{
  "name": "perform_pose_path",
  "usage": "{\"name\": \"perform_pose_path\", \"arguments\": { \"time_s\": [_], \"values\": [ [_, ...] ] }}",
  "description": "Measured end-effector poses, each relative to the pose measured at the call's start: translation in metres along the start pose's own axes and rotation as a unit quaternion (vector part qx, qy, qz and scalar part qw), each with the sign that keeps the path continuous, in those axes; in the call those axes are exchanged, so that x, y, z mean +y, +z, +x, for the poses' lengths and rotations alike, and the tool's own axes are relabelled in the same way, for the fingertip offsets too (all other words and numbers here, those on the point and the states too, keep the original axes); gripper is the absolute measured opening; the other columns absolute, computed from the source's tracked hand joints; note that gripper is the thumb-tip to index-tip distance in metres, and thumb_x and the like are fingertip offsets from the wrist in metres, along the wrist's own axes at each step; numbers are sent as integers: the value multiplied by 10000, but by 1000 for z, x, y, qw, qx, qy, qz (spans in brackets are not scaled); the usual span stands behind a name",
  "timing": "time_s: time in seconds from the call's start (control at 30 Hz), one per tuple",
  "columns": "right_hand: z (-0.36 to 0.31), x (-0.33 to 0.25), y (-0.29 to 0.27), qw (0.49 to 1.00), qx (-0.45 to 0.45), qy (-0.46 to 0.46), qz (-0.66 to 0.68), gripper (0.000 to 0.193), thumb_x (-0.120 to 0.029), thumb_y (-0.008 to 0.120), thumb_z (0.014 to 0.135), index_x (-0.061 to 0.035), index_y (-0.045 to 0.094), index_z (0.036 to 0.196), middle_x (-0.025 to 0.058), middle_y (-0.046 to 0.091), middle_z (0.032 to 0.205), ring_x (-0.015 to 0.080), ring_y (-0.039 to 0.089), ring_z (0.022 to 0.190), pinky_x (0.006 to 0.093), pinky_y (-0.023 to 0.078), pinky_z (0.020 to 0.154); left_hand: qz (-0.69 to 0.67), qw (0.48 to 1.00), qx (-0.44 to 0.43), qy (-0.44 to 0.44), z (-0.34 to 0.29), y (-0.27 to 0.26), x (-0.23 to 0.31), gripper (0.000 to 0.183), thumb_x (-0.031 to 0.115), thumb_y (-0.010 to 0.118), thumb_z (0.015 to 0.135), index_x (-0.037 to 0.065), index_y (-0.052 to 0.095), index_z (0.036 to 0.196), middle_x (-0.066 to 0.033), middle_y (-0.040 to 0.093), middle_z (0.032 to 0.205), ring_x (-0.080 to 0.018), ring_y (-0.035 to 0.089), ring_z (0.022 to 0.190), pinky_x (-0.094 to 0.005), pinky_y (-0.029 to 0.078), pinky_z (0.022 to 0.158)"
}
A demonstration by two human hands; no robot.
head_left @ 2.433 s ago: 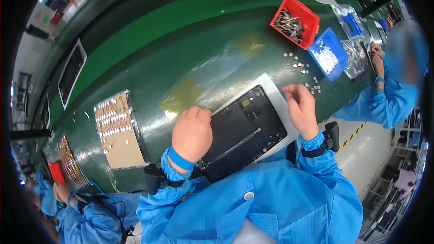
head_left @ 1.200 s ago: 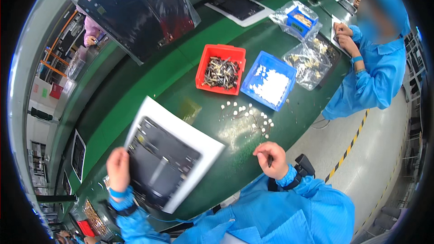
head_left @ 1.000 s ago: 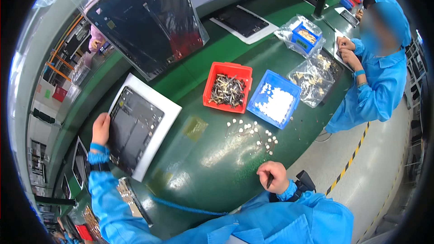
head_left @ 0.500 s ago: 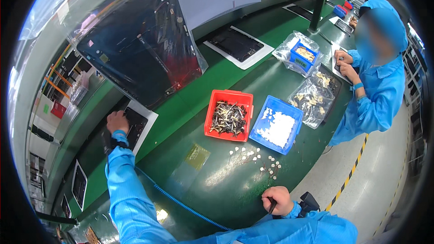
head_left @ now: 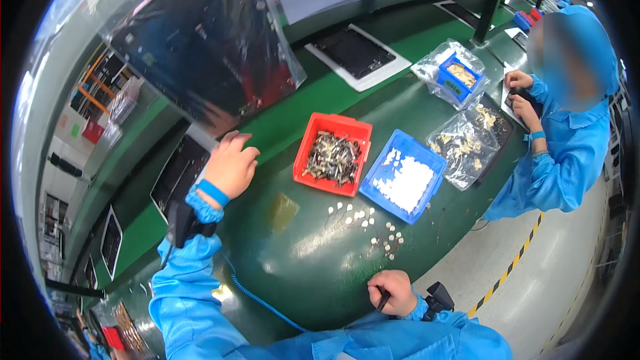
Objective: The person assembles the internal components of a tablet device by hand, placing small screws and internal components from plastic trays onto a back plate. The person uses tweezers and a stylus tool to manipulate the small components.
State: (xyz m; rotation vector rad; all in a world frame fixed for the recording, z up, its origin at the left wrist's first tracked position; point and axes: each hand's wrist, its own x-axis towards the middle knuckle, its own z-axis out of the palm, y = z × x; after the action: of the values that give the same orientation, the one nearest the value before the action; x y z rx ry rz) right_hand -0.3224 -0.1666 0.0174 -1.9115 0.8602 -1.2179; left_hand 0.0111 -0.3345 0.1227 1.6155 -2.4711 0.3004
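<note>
My left hand (head_left: pixel 231 163), wearing a blue wrist strap, hovers over the green bench with its fingers apart and nothing in them. Beside it, to the left, a dark flat device panel (head_left: pixel 177 172) lies on a white sheet on the green strip. My right hand (head_left: pixel 393 292) is closed around a slim black tool (head_left: pixel 383 300) near the bench's front edge; its exact kind is hidden in the fist. Small white round pieces with thin leads (head_left: pixel 360 217) lie scattered beyond that hand. Behind them stand a red bin (head_left: pixel 300 177) of small dark and metallic parts and a blue bin (head_left: pixel 437 160) of white pieces.
Another dark panel (head_left: pixel 357 53) rests at the back. A bagged panel (head_left: pixel 200 47) hangs at upper left. At right, a person in blue (head_left: pixel 567 160) works beside a small blue box (head_left: pixel 457 87) and plastic bags (head_left: pixel 460 147). A coiled blue cord (head_left: pixel 267 307) crosses the bench.
My left hand has come off the panel on the left and moved right, its fingers now spread. My right hand keeps its hold on the black tool. The view has shifted slightly.
</note>
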Motion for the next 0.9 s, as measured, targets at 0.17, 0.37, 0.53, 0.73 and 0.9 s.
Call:
{"name": "perform_pose_path", "arguments": {
  "time_s": [0.17,0.37,0.53,0.73,0.9],
  "values": [
    [-2,7,6,1000,12,-22,-3,96,3,601,669,-40,556,744,91,551,628,234,529,484,313,413,446,-29,999,-9,-45,-90,-74,34,233,22,580,711,46,591,943,-156,524,1128,-384,449,1104,-439,393,904],
    [-9,9,7,998,55,2,2,24,21,521,770,3,533,780,91,536,653,156,507,543,254,410,498,-10,937,188,-295,-241,-135,55,223,-41,532,745,11,586,954,-154,587,1011,-320,531,1017,-367,411,880],
    [-17,9,5,995,19,90,38,24,24,493,826,5,508,829,73,518,741,109,494,621,211,397,569,-14,798,222,-560,-377,-111,61,129,19,553,779,20,631,881,-127,620,874,-272,586,811,-346,453,754],
    [-17,8,6,996,-3,89,9,34,1,484,839,-4,497,870,44,521,745,83,492,631,188,389,567,20,834,175,-523,-409,-55,54,98,53,608,716,42,664,795,-141,622,799,-318,584,780,-387,460,719],
    [-16,6,8,996,11,85,-5,31,-11,484,846,-10,500,873,38,519,739,83,496,635,187,386,564,60,832,176,-523,-384,-28,40,85,116,655,697,64,675,762,-114,619,766,-303,577,787,-389,446,700]
  ]
}}
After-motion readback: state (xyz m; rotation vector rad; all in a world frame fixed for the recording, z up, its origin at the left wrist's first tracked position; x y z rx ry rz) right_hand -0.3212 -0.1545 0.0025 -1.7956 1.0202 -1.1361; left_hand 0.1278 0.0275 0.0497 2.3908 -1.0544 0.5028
